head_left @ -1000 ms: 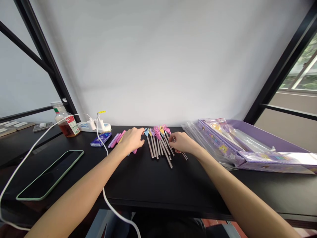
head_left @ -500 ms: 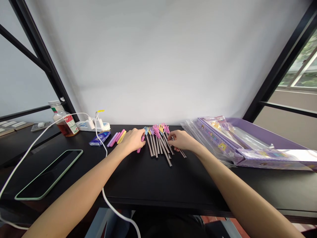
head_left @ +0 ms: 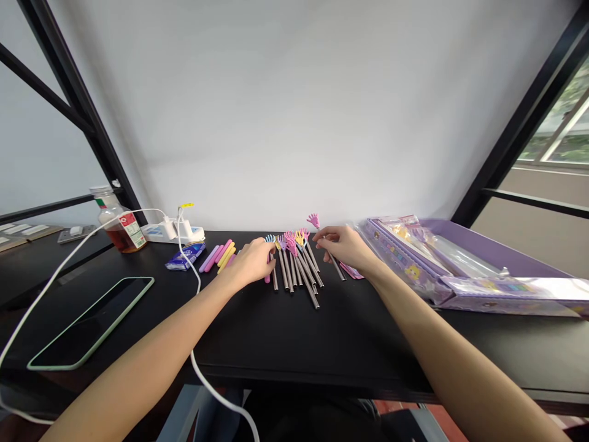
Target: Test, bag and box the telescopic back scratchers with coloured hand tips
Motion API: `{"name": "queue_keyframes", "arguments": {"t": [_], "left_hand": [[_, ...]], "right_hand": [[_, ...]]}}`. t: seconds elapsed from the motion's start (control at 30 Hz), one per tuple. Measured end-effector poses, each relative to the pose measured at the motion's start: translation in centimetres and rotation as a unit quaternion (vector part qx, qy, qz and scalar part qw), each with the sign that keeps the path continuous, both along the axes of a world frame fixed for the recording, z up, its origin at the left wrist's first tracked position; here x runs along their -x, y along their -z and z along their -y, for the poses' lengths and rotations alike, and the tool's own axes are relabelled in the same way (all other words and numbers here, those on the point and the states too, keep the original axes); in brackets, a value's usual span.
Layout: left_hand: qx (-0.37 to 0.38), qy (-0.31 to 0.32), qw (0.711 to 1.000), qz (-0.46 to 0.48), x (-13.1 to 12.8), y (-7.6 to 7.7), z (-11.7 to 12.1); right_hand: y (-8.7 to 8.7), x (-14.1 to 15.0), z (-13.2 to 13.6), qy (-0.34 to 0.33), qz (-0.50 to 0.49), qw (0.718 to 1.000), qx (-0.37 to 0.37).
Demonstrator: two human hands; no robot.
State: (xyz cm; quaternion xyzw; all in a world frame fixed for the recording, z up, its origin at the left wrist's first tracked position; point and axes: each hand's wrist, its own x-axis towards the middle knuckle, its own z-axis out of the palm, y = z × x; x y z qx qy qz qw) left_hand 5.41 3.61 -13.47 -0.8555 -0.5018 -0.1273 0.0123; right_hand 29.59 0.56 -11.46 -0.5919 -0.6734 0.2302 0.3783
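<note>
Several metal sticks with small coloured hand-shaped tips (head_left: 297,264) lie side by side on the black desk (head_left: 285,331). My right hand (head_left: 344,247) pinches one stick with a pink hand tip (head_left: 315,221) and holds it tilted up above the row. My left hand (head_left: 252,260) rests on the desk at the row's left edge, its fingers on a pink sleeve (head_left: 267,276) next to the leftmost stick. More pink and yellow sleeves (head_left: 221,254) lie just left of that hand.
A purple box with plastic-wrapped packets (head_left: 437,258) stands at the right. At the left are a phone (head_left: 89,322), a white cable (head_left: 193,288), a power strip (head_left: 172,232), a blue packet (head_left: 184,256) and a bottle (head_left: 118,228). Black frame bars rise on both sides.
My right hand has lifted one pink-tipped stick up out of the row. My left hand has slid right, against the leftmost stick.
</note>
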Motion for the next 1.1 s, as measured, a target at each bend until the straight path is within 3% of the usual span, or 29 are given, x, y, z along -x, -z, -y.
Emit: {"name": "queue_keyframes", "arguments": {"t": [0.23,0.33,0.43,0.57,0.77,0.83,0.93,1.0,1.1], "left_hand": [[0.017,-0.016,1.0,0.005,0.1,0.0,-0.1],[0.031,-0.012,0.999,0.017,0.2,0.1,-0.1],[0.038,-0.009,0.999,0.026,0.2,0.1,0.0],[0.035,-0.029,0.998,0.046,0.1,0.0,0.2],[0.014,-0.023,0.99,0.138,-0.3,-0.7,0.4],[0.071,0.016,0.97,0.231,-0.5,-0.8,0.4],[0.196,0.107,0.902,0.371,-0.6,-0.8,0.3],[0.235,0.162,0.868,0.407,-0.8,-0.7,0.3],[0.235,0.192,0.86,0.41,-1.1,-0.7,0.4]], "right_hand": [[0.1,-0.1,-0.2,-0.001,-0.002,1.0,0.004],[0.2,-0.2,-0.2,0.001,0.043,0.999,0.015],[0.6,-0.2,-0.2,-0.008,0.109,0.992,0.06],[1.4,0.3,-0.6,-0.032,0.113,0.986,0.117],[1.8,0.6,-0.8,-0.041,0.124,0.985,0.114],[1.5,0.5,-0.7,-0.055,0.115,0.984,0.124],[0.8,-0.1,-0.4,-0.066,0.053,0.987,0.136],[0.2,-0.5,-0.2,-0.058,-0.02,0.992,0.114],[-0.6,-1.0,0.1,-0.042,-0.16,0.985,0.057]]}}
